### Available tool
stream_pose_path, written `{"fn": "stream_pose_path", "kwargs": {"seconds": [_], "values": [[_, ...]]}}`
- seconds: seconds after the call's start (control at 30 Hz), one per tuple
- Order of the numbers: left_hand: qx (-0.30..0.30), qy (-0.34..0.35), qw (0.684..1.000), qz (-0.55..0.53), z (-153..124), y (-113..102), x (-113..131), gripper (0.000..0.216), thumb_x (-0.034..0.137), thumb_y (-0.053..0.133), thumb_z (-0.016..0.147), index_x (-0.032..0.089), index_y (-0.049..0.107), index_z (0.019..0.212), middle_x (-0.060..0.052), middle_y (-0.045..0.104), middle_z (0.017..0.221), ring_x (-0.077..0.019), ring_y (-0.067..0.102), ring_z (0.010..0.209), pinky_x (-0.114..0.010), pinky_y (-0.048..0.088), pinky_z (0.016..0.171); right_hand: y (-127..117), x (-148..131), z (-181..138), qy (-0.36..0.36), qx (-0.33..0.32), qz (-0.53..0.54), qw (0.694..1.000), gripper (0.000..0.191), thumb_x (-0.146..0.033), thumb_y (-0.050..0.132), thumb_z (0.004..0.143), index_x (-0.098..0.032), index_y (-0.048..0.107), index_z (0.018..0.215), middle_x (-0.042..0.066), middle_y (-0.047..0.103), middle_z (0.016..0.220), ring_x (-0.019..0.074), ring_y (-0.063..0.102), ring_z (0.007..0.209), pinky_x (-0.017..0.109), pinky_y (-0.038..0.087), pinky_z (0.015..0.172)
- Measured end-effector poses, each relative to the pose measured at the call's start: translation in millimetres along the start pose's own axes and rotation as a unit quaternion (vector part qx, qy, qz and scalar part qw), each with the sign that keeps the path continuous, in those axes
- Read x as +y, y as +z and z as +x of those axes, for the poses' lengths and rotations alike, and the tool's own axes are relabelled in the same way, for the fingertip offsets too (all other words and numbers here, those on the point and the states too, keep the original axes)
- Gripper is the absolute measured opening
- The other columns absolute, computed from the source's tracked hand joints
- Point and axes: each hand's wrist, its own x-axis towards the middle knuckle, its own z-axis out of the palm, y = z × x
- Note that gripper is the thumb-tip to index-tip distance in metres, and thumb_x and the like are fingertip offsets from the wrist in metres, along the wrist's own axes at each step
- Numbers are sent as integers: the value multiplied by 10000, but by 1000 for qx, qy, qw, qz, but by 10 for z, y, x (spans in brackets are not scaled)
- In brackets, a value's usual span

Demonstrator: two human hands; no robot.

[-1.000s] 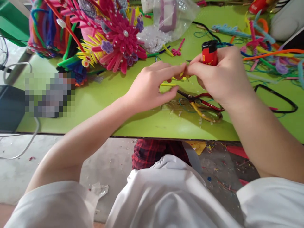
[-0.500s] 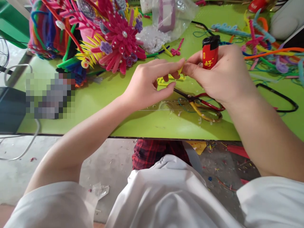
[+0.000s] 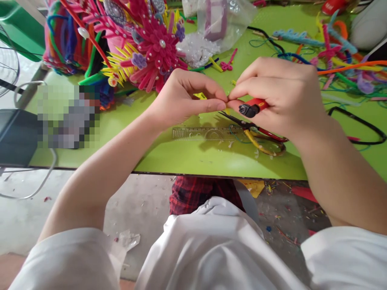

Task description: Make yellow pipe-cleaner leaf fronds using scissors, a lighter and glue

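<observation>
My left hand [image 3: 184,100] pinches a small yellow pipe-cleaner piece [image 3: 200,96] between thumb and fingertips, above the green table [image 3: 127,133]. My right hand [image 3: 281,96] meets it fingertip to fingertip, pinching the same piece. A red lighter [image 3: 252,108] lies sideways in the right palm, its black top pointing left. Under both hands sit red-handled scissors [image 3: 260,131] and a clear ruler [image 3: 199,133].
A big ornament of pink, yellow and purple pipe-cleaner flowers with pearls [image 3: 145,44] stands at the back left. A clear plastic bag [image 3: 217,24] sits at the back middle. Loose coloured pipe cleaners [image 3: 341,60] and a black loop [image 3: 359,129] cover the right. The table's front edge runs below my hands.
The lighter has tipped from upright to lying sideways in my right hand. Both hands have lifted a little and closed into a tighter pinch on the yellow piece.
</observation>
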Motion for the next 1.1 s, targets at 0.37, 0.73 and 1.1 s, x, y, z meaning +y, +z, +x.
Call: {"fn": "stream_pose_path", "kwargs": {"seconds": [0.37,0.73,1.1], "values": [[34,37,998,45,-80,28,25,316,610,778,875,295,780,894,15,795,935,-153,666,857,-447,584,779,1,-105,-8,11,-42,-122,992,175,-406,571,972,-290,682,903,10,757,1011,173,641,729,362,368,573],[98,73,991,59,-59,79,41,293,613,777,869,324,802,910,18,808,889,-148,668,754,-377,521,593,43,-104,40,53,26,-40,997,96,-245,653,910,-257,710,835,35,756,937,218,672,800,367,390,649],[88,8,993,75,-53,105,-4,379,614,803,832,277,822,1004,-25,811,966,-175,704,777,-354,608,638,84,8,82,90,16,-21,996,235,-343,769,859,-246,580,759,52,686,870,213,606,770,375,405,649]]}}
